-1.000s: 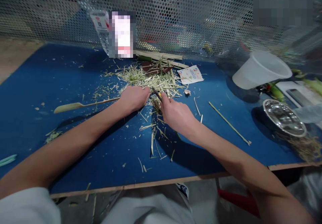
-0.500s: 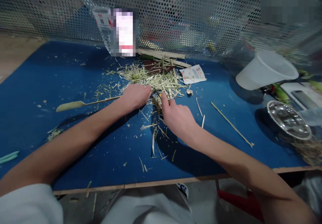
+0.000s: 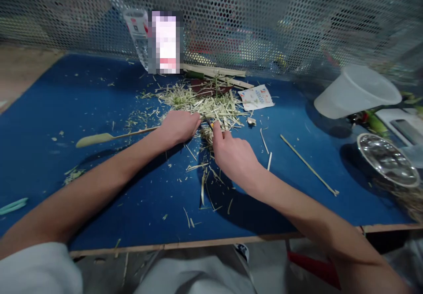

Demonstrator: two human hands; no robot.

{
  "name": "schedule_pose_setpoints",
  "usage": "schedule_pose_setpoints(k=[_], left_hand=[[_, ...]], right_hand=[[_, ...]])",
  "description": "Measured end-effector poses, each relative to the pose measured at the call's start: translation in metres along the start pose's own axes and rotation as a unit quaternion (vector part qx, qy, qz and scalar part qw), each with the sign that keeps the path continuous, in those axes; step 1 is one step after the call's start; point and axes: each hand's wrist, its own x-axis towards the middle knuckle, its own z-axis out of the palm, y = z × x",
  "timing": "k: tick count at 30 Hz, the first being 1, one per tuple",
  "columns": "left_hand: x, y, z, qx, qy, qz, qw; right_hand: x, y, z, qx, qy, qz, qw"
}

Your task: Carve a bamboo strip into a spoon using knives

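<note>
My left hand (image 3: 180, 126) is closed on one end of a long thin bamboo stick (image 3: 109, 136), whose flattened, paddle-shaped far end rests on the blue table top (image 3: 82, 104) to the left. Just to its right, my right hand (image 3: 233, 155) is closed round a small dark blade (image 3: 209, 123), its tip meeting the stick at my left fingers. Both hands sit at the near edge of a heap of pale shavings (image 3: 201, 102).
A perforated metal screen (image 3: 251, 16) closes off the back. Against it stands a plastic bottle (image 3: 139, 34). A white plastic cup (image 3: 357, 92) lies tilted at the right, beside a steel bowl (image 3: 388, 159). A loose thin strip (image 3: 309, 165) and a small paper packet (image 3: 256, 98) lie nearby.
My right hand has slid slightly toward me along the stick and the blade shows less. The view has shifted a little to the right.
</note>
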Motion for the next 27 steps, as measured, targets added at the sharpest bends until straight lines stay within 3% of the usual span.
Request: schedule_pose_setpoints(k=[6,10,14,18,20,21,25,26,27], left_hand=[[-0.002,0.002,0.001,-0.026,0.007,-0.013,1.0],[-0.003,0.001,0.001,-0.028,0.002,-0.027,0.999],[-0.002,-0.001,-0.001,-0.032,-0.004,-0.027,0.999],[-0.002,-0.001,-0.011,-0.043,0.011,-0.028,0.999],[-0.003,-0.002,-0.016,-0.041,0.024,-0.035,0.998],[-0.003,-0.003,-0.019,-0.038,0.03,-0.038,0.998],[-0.006,-0.012,-0.024,-0.03,0.041,-0.047,0.998],[-0.007,-0.015,-0.025,-0.036,0.038,-0.05,0.997],[-0.007,-0.018,-0.026,-0.047,0.034,-0.053,0.997]], right_hand=[[0.015,-0.005,0.009,0.039,0.016,0.012,0.999],[0.029,0.007,0.013,0.129,0.035,0.007,0.991],[0.026,0.029,0.017,0.301,0.071,-0.004,0.951],[0.019,0.033,0.027,0.369,0.146,0.003,0.918],[0.019,0.029,0.03,0.441,0.164,0.007,0.882],[0.021,0.027,0.031,0.499,0.158,0.01,0.852],[0.031,0.027,0.031,0.716,0.142,0.049,0.682],[0.034,0.03,0.031,0.729,0.163,0.056,0.663],[0.035,0.033,0.031,0.723,0.192,0.058,0.661]])
